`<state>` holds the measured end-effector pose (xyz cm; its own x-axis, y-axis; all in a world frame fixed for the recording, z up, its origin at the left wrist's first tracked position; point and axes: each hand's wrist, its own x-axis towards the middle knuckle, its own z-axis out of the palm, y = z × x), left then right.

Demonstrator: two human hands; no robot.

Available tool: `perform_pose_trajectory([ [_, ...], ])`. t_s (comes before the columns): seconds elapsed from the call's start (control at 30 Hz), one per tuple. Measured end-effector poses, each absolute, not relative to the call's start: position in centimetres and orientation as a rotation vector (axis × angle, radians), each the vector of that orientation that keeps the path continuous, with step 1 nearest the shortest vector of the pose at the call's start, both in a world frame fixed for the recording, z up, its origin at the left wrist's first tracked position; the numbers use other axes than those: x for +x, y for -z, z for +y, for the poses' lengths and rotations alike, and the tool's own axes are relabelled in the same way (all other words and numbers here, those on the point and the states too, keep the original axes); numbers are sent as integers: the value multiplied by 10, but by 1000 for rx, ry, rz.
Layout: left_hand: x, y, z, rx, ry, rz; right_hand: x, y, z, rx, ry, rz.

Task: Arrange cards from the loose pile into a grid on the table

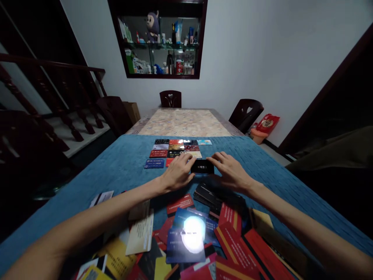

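Observation:
My left hand (177, 173) and my right hand (230, 171) both reach forward over a blue cloth (125, 167). Between their fingertips they hold a black card (202, 167) by its two short ends, just above the cloth. Beyond it lies a neat grid of cards (175, 149) in several rows, red, black, blue and white. The black card sits at the right end of the nearest row, beside a blue card (154, 163). Close to me is a loose heap of cards (204, 241), one glaring with reflected light.
A small stack of dark cards (212, 194) lies under my right wrist. Past the blue cloth the table has a patterned top (185, 122) with dark chairs (170, 98) around it. A stair rail (58, 97) runs on the left. A wall shelf (160, 39) holds bottles.

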<state>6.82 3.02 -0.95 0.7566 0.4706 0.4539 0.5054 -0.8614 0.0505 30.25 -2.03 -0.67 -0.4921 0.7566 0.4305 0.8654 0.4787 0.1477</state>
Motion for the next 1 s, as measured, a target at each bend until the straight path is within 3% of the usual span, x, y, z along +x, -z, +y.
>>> perform_pose_trajectory([
  [0.53, 140, 13, 134, -2911, 550, -997, 364, 22, 82, -1588, 280, -2347],
  [1.0, 175, 36, 180, -2904, 492, -1235, 385, 41, 141, -1773, 87, -2291],
])
